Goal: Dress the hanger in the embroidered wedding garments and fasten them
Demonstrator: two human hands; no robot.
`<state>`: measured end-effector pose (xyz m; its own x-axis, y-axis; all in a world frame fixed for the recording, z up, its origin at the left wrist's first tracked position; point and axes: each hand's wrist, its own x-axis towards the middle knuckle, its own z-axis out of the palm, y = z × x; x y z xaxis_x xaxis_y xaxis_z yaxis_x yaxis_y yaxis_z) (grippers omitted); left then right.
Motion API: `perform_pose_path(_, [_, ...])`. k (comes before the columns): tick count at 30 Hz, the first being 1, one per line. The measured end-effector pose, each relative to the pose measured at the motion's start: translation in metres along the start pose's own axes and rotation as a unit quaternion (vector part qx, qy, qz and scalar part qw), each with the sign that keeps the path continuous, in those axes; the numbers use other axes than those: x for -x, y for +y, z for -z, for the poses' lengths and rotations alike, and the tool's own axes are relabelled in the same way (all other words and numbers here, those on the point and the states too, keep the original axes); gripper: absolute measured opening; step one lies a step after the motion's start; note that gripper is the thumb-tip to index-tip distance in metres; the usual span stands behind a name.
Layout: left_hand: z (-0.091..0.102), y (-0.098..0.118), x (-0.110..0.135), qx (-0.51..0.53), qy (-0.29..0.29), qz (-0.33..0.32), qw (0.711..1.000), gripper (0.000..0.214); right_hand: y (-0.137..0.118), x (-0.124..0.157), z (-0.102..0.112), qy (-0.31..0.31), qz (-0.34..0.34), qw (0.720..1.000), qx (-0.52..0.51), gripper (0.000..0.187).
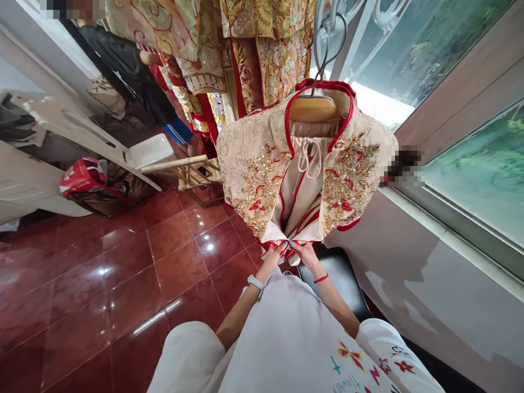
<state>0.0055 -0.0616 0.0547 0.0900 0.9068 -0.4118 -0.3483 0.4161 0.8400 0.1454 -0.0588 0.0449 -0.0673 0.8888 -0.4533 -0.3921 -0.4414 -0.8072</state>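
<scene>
A cream embroidered jacket (254, 169) with gold beading and red piping hangs before me, its front parted. It rests on a wooden hanger (313, 109) whose metal hook goes up to the white window grille. Tied cream cords (310, 158) dangle inside the neck opening. My left hand (275, 255) is closed on the jacket's lower front edge, where the pale lining is folded outward. Right beside it, my right hand (303, 253) pinches the opposite front edge, so the two edges meet between my fingers. The fingertips are partly hidden by the fabric.
More gold and red embroidered garments (270, 60) hang behind. A black-seated chair (338, 278) stands close on my right, below the window (470, 136). To the left are a bamboo rack (200, 177), a white chair (151, 150), a red bag (84, 177) and a person in dark clothing (126, 71).
</scene>
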Motion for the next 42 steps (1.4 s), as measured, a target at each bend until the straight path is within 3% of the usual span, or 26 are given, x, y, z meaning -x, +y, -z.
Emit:
perform_pose_path(6, [0.004,-0.004,0.002,-0.022,0.012,-0.016,1.0,0.036,0.004,0.01,-0.002,0.029,0.014,0.999,0.0,0.047])
perform_pose_path(12, [0.0,0.013,-0.006,-0.018,-0.044,-0.052,0.998,0.031,-0.001,0.015,-0.01,0.007,0.027,0.999,-0.015,0.047])
perform_pose_path(17, [-0.006,0.019,-0.003,-0.009,0.018,-0.034,0.999,0.032,-0.006,0.016,-0.013,-0.016,0.029,0.999,0.017,0.043])
perform_pose_path(27, [-0.01,0.014,0.007,0.039,0.05,-0.038,0.997,0.035,-0.01,0.008,-0.01,-0.009,-0.006,0.997,0.082,0.037])
perform_pose_path(42, [-0.017,0.007,-0.001,0.062,-0.006,0.007,0.998,0.043,-0.001,0.021,-0.026,0.004,0.028,1.0,-0.013,0.04])
